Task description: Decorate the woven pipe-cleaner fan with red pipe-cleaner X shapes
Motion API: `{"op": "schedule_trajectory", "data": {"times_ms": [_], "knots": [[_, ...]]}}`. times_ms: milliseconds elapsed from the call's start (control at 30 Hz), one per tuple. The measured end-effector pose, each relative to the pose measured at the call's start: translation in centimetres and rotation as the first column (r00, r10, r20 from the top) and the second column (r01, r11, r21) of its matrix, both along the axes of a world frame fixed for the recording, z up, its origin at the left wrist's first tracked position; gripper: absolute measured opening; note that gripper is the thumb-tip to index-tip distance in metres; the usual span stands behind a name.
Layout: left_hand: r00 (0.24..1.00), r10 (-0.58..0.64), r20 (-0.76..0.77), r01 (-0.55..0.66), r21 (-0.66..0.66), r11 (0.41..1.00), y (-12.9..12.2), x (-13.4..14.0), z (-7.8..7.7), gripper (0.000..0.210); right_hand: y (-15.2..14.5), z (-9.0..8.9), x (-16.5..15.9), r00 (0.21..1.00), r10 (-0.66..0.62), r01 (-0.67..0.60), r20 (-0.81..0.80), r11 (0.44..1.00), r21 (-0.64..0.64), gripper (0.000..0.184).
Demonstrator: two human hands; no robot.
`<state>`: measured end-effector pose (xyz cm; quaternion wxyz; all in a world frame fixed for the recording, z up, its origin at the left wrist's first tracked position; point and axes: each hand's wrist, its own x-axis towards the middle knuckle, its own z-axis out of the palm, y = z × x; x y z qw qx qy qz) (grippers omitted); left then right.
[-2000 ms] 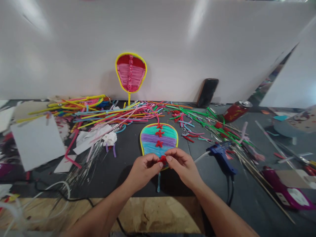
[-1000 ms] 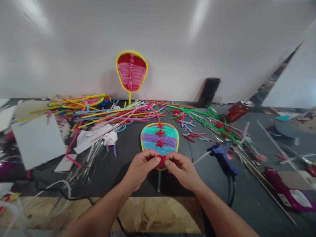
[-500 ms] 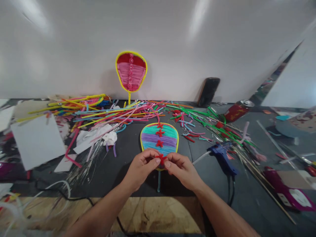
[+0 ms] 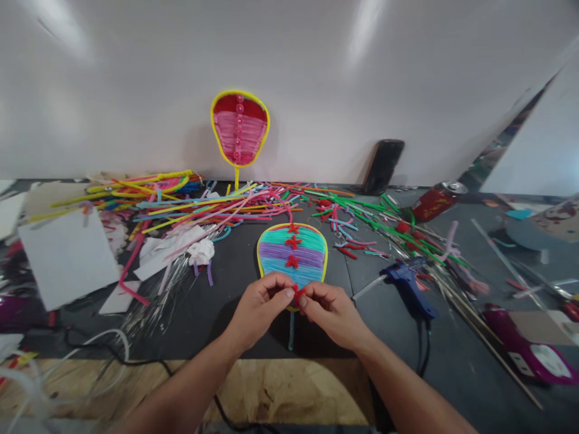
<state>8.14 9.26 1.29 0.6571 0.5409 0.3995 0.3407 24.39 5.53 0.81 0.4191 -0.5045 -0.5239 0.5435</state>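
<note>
A fan-shaped pipe-cleaner craft (image 4: 266, 254) lies flat on the dark table, with a yellow rim and teal, purple and blue bands. Three red star shapes (image 4: 293, 242) run down its middle, and its short blue handle (image 4: 291, 331) points toward me. Over the lower part of the fan, my left hand (image 4: 266, 304) and my right hand (image 4: 329, 310) pinch a further red pipe-cleaner star (image 4: 297, 294) between thumbs and fingertips. The fingers partly cover that star and the fan's lower edge.
A pink fan with a yellow rim (image 4: 240, 129) stands against the white wall. Pipe cleaners (image 4: 212, 208) are heaped behind my work. To the right are a blue glue gun (image 4: 409, 289), a phone (image 4: 383, 167), a red can (image 4: 436, 202) and a purple power strip (image 4: 527, 346). White paper (image 4: 67, 256) lies left.
The fingers of my right hand have shifted slightly inward and now cover more of the held red star. The rest stays nearly the same.
</note>
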Motion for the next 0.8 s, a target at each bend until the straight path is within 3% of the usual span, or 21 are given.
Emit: {"op": "schedule_trajectory", "data": {"times_ms": [500,800], "knots": [[1.000,0.019,-0.025,-0.018,0.040,0.999,0.17,0.19,0.33,0.006,0.02,-0.15,0.09,0.999,0.014,-0.014,0.048,1.000,0.009,0.025],[0.999,0.034,-0.042,-0.035,-0.015,0.999,0.04,0.38,0.54,0.010,0.09,-0.22,0.13,0.999,-0.036,0.035,0.019,0.998,0.049,0.019]]}}
